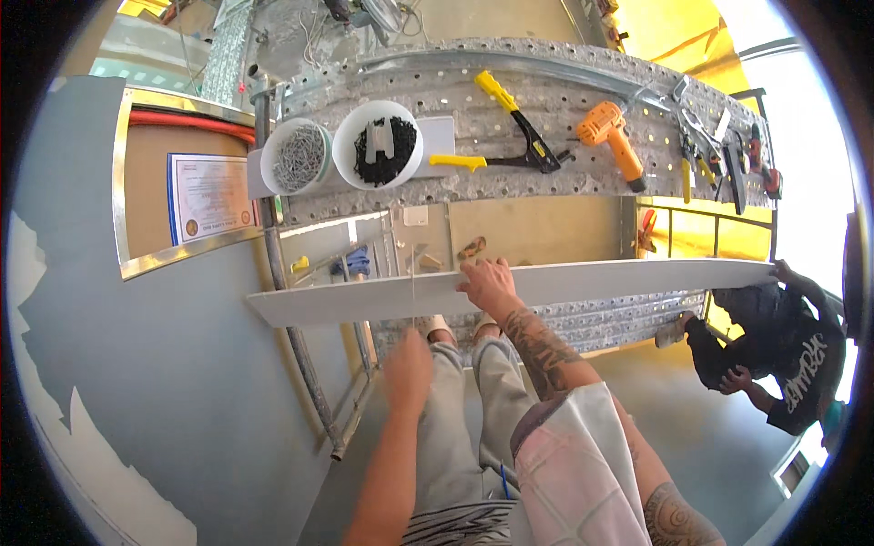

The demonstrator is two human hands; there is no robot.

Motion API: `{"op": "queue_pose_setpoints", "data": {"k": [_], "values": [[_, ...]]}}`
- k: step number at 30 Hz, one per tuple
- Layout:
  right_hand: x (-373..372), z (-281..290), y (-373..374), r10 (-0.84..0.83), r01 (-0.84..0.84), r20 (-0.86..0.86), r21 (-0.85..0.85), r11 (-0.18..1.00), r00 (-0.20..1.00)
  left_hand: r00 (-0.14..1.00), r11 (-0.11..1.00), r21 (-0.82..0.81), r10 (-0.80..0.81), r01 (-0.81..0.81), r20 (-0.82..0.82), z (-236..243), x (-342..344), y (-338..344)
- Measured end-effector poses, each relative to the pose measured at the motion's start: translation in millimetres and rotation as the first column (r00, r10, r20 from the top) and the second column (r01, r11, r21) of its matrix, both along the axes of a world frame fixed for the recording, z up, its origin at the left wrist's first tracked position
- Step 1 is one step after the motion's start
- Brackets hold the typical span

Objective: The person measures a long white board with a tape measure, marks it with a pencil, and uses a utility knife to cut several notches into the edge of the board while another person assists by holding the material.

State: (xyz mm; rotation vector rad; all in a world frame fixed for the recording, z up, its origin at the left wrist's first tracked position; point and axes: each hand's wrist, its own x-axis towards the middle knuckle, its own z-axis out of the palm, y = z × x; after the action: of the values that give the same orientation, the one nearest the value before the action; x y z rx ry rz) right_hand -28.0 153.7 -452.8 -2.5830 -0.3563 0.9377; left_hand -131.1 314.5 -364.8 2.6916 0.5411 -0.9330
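A long white board (583,284) lies crosswise in front of me. My right hand (492,287) grips its far edge near the middle, fingers curled over it. Close to the near edge, my left hand (407,373) is closed and smeared by motion. From it a thin blade-like tool (412,287), seen edge-on, stretches across the board; its handle is hidden in the fist. At the right end, another person's hand (783,271) touches the board, while that person (792,355), in dark clothes, crouches beside it.
Beyond the board, a perforated metal platform (492,187) carries a tub of grey screws (299,156), a tub of black screws (376,146), a yellow-handled tool (523,136), an orange drill (612,136) and several pliers (696,146). Scaffold poles (309,391) stand left, beside a framed certificate (214,196).
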Motion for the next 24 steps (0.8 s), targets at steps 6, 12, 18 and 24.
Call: {"op": "queue_pose_setpoints", "data": {"k": [6,12,18,24], "values": [[11.8,-17.0,-7.8,0.005,-0.003,0.037,-0.038,0.999,0.999,0.998,1.000,0.023,-0.008,0.009,-0.066,9.5,0.5,-7.8],[8.5,-11.2,10.1,0.020,-0.020,0.084,0.007,1.000,0.996,0.997,1.000,0.007,-0.004,0.003,0.071,-19.2,13.4,16.4],[5.3,-18.4,-4.4,-0.016,0.017,0.106,-0.006,1.000,0.994,0.999,0.998,-0.046,0.037,-0.037,0.000,24.9,-40.0,-7.1],[11.9,-13.2,-7.7,0.019,-0.019,0.038,-0.011,1.000,0.999,0.969,0.974,-0.024,0.223,-0.227,-0.106,106.7,-72.5,-10.4]]}}
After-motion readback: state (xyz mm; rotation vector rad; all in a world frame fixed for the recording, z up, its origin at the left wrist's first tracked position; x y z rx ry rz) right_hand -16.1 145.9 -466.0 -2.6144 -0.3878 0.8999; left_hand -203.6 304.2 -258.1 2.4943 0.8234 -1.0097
